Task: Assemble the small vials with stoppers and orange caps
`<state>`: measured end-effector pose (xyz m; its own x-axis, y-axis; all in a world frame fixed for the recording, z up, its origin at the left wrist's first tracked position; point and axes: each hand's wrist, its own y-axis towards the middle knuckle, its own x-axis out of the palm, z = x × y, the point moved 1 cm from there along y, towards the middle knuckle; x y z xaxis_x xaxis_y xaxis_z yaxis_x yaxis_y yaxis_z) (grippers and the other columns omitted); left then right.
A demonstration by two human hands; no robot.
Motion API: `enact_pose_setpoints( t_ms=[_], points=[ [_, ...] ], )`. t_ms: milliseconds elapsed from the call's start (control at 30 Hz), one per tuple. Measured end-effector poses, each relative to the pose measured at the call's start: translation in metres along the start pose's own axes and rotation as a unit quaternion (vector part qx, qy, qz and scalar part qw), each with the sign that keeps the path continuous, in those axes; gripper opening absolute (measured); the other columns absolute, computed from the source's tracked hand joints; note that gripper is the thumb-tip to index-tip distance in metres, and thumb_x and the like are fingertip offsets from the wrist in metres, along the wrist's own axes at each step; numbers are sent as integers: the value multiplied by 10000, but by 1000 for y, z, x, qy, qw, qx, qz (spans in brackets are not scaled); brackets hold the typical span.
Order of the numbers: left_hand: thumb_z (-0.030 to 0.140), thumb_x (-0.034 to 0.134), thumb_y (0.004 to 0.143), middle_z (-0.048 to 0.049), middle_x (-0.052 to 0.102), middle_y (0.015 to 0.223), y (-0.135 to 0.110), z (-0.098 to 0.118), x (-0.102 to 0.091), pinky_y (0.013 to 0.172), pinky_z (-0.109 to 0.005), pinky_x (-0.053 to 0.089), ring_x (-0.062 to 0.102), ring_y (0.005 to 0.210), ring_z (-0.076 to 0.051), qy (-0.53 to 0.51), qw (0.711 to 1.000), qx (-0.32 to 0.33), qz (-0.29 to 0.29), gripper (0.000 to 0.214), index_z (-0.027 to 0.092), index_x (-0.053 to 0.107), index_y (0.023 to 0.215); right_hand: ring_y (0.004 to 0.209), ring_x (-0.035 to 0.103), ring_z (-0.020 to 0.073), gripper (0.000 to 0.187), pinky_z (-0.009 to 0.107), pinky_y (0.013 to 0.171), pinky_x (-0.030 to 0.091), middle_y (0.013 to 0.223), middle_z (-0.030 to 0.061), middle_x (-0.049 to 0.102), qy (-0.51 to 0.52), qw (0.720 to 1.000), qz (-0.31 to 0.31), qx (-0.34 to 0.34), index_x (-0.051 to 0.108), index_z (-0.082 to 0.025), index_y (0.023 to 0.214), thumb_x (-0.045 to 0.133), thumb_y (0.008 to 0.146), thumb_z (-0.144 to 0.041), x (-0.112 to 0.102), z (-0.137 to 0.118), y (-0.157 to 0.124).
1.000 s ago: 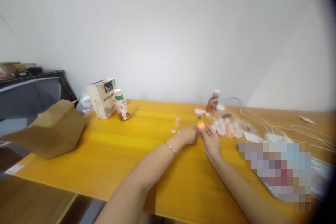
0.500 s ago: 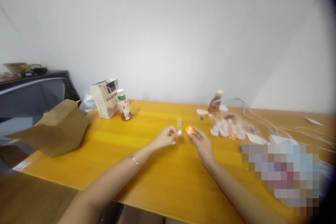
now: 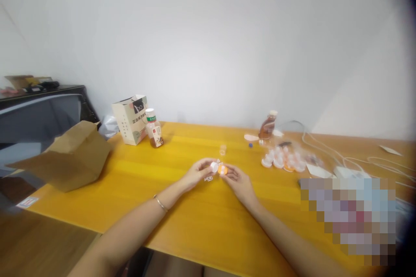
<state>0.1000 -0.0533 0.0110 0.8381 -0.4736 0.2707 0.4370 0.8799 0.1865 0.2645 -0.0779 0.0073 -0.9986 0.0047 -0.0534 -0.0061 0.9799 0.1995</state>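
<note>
Over the middle of the table, my left hand (image 3: pixel 201 172) pinches a small white round piece (image 3: pixel 214 167) between thumb and fingers. My right hand (image 3: pixel 239 183) grips a small orange disc (image 3: pixel 222 169) with pale bits on it. The two pieces are side by side, seemingly touching; blur hides whether they are joined. Below my left fingertips lies a little cluster of white bits (image 3: pixel 208 178). Just beyond my hands a small clear cup-like piece (image 3: pixel 222 150) stands on the table. Farther right is a group of small white domed pieces (image 3: pixel 278 159), some with orange bases.
On the left are a brown paper bag (image 3: pixel 78 156), a printed carton bag (image 3: pixel 130 125) and a drink bottle (image 3: pixel 154 129). At the back right, a brown bottle (image 3: pixel 268 125) stands near a blue cap (image 3: pixel 250 145) and white cables (image 3: pixel 328 151). A pixelated patch covers the right front.
My hands have come together, the right moving left and slightly down. The white piece and the orange disc, apart before, are now side by side.
</note>
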Motion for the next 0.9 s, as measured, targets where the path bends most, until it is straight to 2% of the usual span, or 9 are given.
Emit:
enact_pose_setpoints(
  t_ms=[267,367,467,567,700,767,900],
  points=[
    [303,680,644,-114,531,1150,-3,3,2,803,-288,410,524,1002,-208,61,997,31,-23,407,161,558,1005,702,615,148,338,308,746,499,762,30,654,-25,1000,-4,0,585,-160,924,646,608,-264,3,-7,-3],
    [308,649,678,-110,549,1121,-3,3,5,862,-322,389,513,1029,-211,87,994,51,-33,340,155,570,971,706,620,150,317,311,749,501,751,23,659,-21,1000,-16,3,588,-168,904,645,605,-258,4,-8,-4],
    [291,614,714,-105,556,1095,-2,1,8,955,-348,324,479,1083,-206,119,986,106,-45,261,145,582,928,700,624,149,314,308,741,505,748,20,664,-16,1000,-23,6,589,-171,898,646,600,-252,4,-9,-4],
    [258,602,728,-106,539,1113,-2,-4,9,988,-361,296,464,1104,-203,148,979,133,-46,278,153,561,982,689,628,151,318,309,732,508,739,20,669,-15,999,-30,7,595,-170,892,655,591,-251,4,-8,-4],
    [228,554,766,-122,490,1187,-4,-10,7,972,-381,327,457,1115,-207,162,976,129,-61,354,175,487,1110,714,637,162,316,322,754,503,761,30,680,3,999,-40,12,604,-167,880,667,582,-253,4,-6,-4],
    [214,526,784,-120,475,1201,-5,-8,7,971,-384,330,447,1124,-203,197,967,147,-70,357,185,476,1137,746,641,172,318,336,781,494,794,39,686,16,999,-41,17,607,-169,883,669,583,-251,5,-5,-4],
    [197,517,784,-103,498,1152,-7,2,7,972,-377,321,444,1106,-195,320,922,208,-60,291,196,554,1072,800,642,195,346,362,819,477,824,52,693,40,998,-38,31,606,-168,898,681,571,-248,5,-5,-5]
  ],
)
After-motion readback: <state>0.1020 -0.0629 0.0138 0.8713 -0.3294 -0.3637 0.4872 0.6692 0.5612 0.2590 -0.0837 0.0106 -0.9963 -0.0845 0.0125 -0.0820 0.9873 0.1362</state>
